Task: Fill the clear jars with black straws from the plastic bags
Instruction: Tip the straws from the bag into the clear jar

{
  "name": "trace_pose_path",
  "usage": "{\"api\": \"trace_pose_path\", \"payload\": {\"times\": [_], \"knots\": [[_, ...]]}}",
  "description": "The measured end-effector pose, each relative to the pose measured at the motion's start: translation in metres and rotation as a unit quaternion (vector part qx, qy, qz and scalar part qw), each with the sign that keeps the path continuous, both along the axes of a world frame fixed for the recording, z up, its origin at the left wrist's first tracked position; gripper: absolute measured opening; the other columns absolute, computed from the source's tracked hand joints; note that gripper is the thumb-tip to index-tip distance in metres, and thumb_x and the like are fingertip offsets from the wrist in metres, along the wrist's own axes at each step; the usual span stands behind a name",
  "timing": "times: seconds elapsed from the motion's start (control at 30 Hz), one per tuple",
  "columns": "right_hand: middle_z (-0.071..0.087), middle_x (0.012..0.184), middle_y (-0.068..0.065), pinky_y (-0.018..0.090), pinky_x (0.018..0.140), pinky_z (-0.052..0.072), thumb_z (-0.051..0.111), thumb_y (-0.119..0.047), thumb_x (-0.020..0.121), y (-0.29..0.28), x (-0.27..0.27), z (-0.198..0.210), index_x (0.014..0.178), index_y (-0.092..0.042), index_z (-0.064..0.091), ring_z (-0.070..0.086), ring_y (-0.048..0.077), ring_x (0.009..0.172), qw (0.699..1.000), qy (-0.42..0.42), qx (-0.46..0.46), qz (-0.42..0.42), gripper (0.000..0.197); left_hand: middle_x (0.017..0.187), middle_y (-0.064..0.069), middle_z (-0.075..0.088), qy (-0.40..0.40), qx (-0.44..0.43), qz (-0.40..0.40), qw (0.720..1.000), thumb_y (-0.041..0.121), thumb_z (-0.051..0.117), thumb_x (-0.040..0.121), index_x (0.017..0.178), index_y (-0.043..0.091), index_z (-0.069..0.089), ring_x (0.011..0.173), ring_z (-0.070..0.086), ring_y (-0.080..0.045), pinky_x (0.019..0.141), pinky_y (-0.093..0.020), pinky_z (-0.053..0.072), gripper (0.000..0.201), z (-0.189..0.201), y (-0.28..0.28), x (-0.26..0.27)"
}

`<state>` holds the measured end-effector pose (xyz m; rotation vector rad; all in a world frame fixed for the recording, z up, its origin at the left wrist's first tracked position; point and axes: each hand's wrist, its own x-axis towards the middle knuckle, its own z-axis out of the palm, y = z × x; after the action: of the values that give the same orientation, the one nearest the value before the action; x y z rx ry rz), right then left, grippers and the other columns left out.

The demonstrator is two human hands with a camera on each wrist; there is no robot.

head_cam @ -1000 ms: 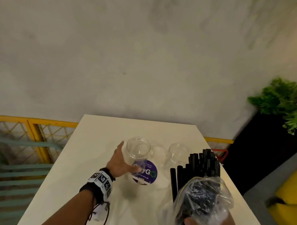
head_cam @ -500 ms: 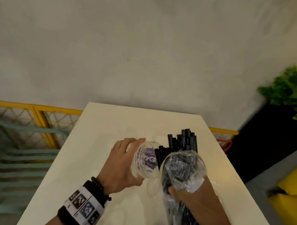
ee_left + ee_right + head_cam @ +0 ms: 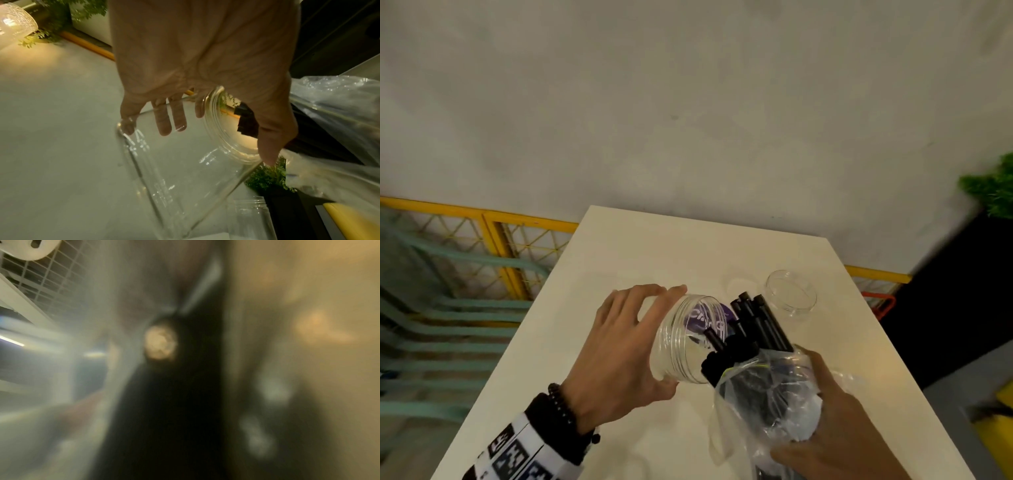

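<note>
My left hand grips a clear jar with a purple label, tilted on its side above the white table, mouth toward the right. In the left wrist view the left hand wraps the jar near its threaded mouth. My right hand holds a clear plastic bag of black straws, whose ends reach the jar's mouth; at least one straw tip is inside. A second clear jar stands empty at the right back. The right wrist view is blurred, showing only dark straws.
The table's right edge lies close beside the second jar. A yellow railing runs behind the table on the left, and a green plant stands at the far right. A grey wall fills the background.
My left hand picked the labelled jar off the table and tilted it toward the right. My right hand brought the bag over, and the straw ends now meet the jar's mouth.
</note>
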<state>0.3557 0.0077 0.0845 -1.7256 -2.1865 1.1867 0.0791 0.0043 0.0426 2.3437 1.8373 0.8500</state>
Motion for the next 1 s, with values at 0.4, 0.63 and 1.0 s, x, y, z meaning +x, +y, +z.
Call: {"api": "trace_pose_path", "payload": {"times": [0.4,0.63,1.0], "knots": [[0.035,0.146,-0.013,0.010,0.106,0.023,0.064,-0.068,0.073,-0.003,-0.004,0.010,0.123,-0.062,-0.004,0.038,0.010,0.137,0.990,-0.122,-0.018,0.074,0.084,0.135,-0.003,0.056,0.142,-0.028,-0.010,0.989,0.054,0.082,0.039,0.146,0.030,0.038,0.125,0.056,-0.029,0.108,-0.064,0.043,0.118,0.006,-0.017,0.005],[0.064,0.117,-0.017,0.034,0.088,0.054,0.076,-0.052,0.058,0.010,0.004,0.030,0.133,-0.052,0.022,0.063,0.010,0.100,0.952,-0.212,0.070,0.211,0.093,0.131,0.000,0.058,0.167,-0.065,-0.048,0.983,0.057,0.081,0.032,0.142,0.029,0.045,0.121,0.058,-0.027,0.102,-0.062,0.049,0.119,0.002,-0.031,0.028],[0.068,0.098,-0.012,0.032,0.077,0.053,0.078,-0.044,0.065,0.041,-0.013,0.065,0.119,-0.045,0.040,0.064,0.012,0.087,0.893,-0.320,0.077,0.308,0.066,0.129,0.016,0.043,0.042,-0.171,-0.058,0.983,0.064,0.069,0.043,0.148,0.043,0.027,0.117,0.045,-0.012,0.099,-0.031,0.044,0.114,-0.008,-0.039,0.038]]}}
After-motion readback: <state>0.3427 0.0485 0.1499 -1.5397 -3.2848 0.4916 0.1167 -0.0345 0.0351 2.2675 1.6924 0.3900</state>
